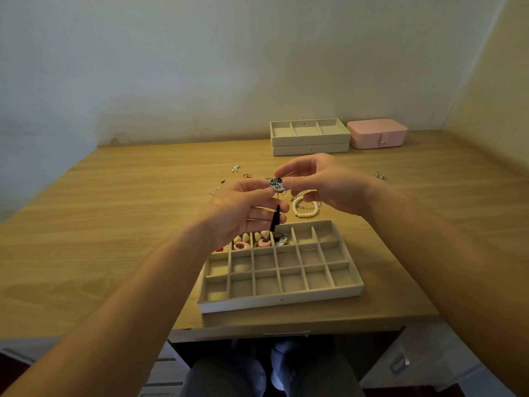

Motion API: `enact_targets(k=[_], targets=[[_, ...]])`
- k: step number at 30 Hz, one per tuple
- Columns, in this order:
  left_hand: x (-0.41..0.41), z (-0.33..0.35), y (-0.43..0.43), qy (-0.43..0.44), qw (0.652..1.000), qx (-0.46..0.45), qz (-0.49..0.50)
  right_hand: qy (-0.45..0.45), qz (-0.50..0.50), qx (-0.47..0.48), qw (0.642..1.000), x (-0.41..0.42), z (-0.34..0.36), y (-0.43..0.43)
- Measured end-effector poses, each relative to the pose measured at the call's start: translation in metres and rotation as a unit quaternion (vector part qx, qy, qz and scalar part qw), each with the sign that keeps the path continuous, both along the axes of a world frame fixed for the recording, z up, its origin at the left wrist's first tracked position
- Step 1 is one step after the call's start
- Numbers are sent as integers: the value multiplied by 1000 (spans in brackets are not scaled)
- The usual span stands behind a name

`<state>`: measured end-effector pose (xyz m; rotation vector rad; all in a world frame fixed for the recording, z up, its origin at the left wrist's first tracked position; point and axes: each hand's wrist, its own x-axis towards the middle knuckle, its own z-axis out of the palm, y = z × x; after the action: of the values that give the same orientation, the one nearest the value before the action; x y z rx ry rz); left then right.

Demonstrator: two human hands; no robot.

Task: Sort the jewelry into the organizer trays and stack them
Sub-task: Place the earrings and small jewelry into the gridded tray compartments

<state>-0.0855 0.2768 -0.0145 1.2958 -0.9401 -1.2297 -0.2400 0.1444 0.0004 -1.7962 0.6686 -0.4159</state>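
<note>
Above the table both hands hold one earring: a white disc with a dark pattern and a black tassel hanging below. My left hand pinches the disc from the left. My right hand grips its hook from the right. Below them lies a beige organizer tray with many small compartments. Its back row holds pink rings, cream cone shapes and a matching patterned earring. A pearl bracelet lies on the table behind the tray, partly hidden by my right hand.
Two stacked beige trays stand at the back, the top one with three wide compartments. A shut pink jewelry box sits to their right. Small loose earrings lie scattered mid-table, another piece at the right. The table's front edge is just behind the tray.
</note>
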Motion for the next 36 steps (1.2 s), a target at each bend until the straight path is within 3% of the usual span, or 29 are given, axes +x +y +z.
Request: enact_targets(k=[14, 21, 26, 36], targets=[[-6, -2, -3, -48, 999, -16, 20, -1, 9, 55, 998, -4, -1, -1], [2, 0, -6, -160, 985, -57, 41, -41, 63, 137, 988, -9, 0, 0], [7, -4, -11, -186, 974, -102, 82, -69, 47, 169, 982, -8, -2, 5], [7, 1, -15, -223, 960, -114, 129, -30, 28, 141, 989, -9, -12, 1]])
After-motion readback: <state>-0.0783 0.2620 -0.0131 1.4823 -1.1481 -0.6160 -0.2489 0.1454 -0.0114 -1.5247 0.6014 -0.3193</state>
